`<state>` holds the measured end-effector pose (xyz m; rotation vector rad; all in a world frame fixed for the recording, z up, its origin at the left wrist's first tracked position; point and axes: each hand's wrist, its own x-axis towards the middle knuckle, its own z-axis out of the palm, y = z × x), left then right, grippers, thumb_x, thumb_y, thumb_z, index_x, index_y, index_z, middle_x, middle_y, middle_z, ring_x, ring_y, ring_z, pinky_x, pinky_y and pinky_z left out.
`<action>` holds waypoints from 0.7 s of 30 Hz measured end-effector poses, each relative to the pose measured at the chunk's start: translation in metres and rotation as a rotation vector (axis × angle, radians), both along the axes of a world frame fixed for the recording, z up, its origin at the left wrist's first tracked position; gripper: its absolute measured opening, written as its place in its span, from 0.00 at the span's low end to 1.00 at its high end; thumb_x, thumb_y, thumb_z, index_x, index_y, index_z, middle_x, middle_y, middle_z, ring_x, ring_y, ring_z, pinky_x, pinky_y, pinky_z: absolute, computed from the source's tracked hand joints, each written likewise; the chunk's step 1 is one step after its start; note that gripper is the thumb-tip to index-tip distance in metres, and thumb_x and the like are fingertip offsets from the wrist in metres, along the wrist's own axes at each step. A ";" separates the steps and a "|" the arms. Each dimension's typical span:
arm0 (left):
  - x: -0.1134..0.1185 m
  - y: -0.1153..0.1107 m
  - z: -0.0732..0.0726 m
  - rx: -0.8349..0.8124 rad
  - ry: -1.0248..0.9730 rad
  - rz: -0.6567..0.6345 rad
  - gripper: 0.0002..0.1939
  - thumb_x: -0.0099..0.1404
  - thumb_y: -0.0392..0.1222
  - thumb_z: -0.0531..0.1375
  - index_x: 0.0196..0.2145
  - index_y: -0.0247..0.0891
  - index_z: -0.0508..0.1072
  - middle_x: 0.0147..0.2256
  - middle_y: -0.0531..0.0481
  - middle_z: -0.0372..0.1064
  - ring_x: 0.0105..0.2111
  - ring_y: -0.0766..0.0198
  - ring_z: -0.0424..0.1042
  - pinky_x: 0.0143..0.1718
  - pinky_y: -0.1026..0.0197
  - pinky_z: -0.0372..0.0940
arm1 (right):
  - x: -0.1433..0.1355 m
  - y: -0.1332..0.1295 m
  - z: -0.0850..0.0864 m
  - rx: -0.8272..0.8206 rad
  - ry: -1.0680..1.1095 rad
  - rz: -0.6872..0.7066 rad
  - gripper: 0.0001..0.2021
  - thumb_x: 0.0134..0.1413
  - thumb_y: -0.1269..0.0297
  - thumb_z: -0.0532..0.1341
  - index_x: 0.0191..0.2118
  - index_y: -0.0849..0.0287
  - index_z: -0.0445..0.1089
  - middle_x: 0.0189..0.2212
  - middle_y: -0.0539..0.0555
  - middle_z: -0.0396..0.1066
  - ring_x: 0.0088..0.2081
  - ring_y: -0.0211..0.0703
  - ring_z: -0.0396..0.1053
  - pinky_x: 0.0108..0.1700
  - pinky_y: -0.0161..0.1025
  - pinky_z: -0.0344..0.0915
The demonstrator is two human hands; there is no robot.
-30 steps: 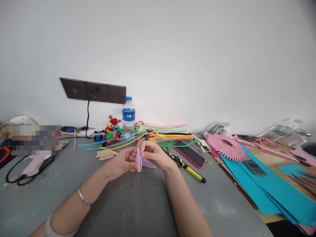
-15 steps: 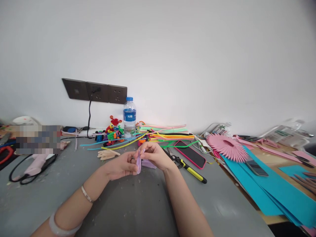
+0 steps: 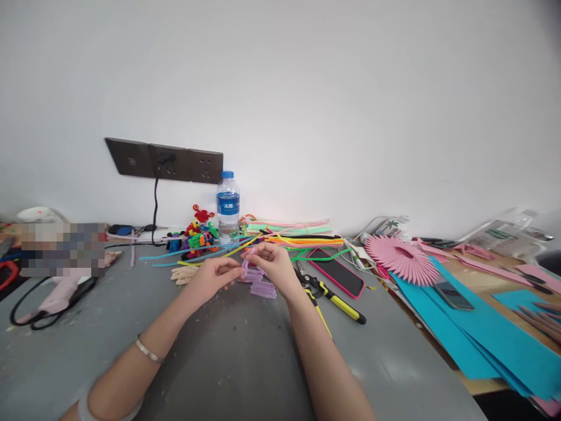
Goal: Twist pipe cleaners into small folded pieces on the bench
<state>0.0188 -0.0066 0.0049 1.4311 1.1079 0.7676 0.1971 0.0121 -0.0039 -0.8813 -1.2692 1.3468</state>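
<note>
My left hand (image 3: 217, 277) and my right hand (image 3: 274, 266) meet over the grey table, fingers pinched on a bent purple pipe cleaner (image 3: 245, 269) between them. Just below my right fingers lie folded purple pipe cleaners (image 3: 263, 290), side by side on the tabletop. Short cream pipe-cleaner pieces (image 3: 183, 274) rest beyond my left wrist, partly covered by the hand. To the right of my right hand are yellow-and-black pliers (image 3: 339, 303), one handle partly behind my forearm.
Behind my hands are a water bottle (image 3: 228, 207), colourful pipe-cleaner figures (image 3: 200, 237) and a pile of pipe cleaners (image 3: 302, 240). A pink-cased phone (image 3: 337, 273) lies to the right. Beyond it are blue sheets (image 3: 464, 327) and another person's hand (image 3: 541, 321). At left lies a pink glue gun (image 3: 59, 295).
Both hands have moved slightly away from me, toward the back of the table, with the purple pipe cleaner. More of the folded purple pieces and the pliers' second handle now show.
</note>
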 end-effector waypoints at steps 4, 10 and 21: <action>0.002 0.000 -0.004 0.135 0.137 -0.011 0.14 0.56 0.51 0.63 0.29 0.36 0.76 0.25 0.49 0.74 0.25 0.62 0.69 0.26 0.64 0.61 | -0.005 0.000 -0.002 0.025 -0.050 -0.045 0.12 0.41 0.58 0.70 0.27 0.58 0.70 0.30 0.55 0.77 0.36 0.47 0.76 0.42 0.43 0.71; 0.002 -0.001 -0.014 0.255 0.234 0.042 0.14 0.59 0.49 0.59 0.27 0.36 0.76 0.23 0.50 0.74 0.25 0.61 0.72 0.29 0.63 0.62 | -0.009 -0.001 -0.003 0.090 -0.126 -0.142 0.10 0.42 0.60 0.68 0.26 0.59 0.68 0.28 0.54 0.75 0.35 0.46 0.75 0.42 0.42 0.70; 0.003 0.000 -0.018 0.235 0.139 0.129 0.16 0.60 0.51 0.58 0.27 0.36 0.76 0.29 0.45 0.78 0.30 0.55 0.77 0.34 0.59 0.69 | -0.013 -0.003 -0.002 0.161 -0.134 -0.174 0.08 0.47 0.61 0.65 0.27 0.58 0.67 0.27 0.52 0.73 0.31 0.42 0.72 0.39 0.39 0.68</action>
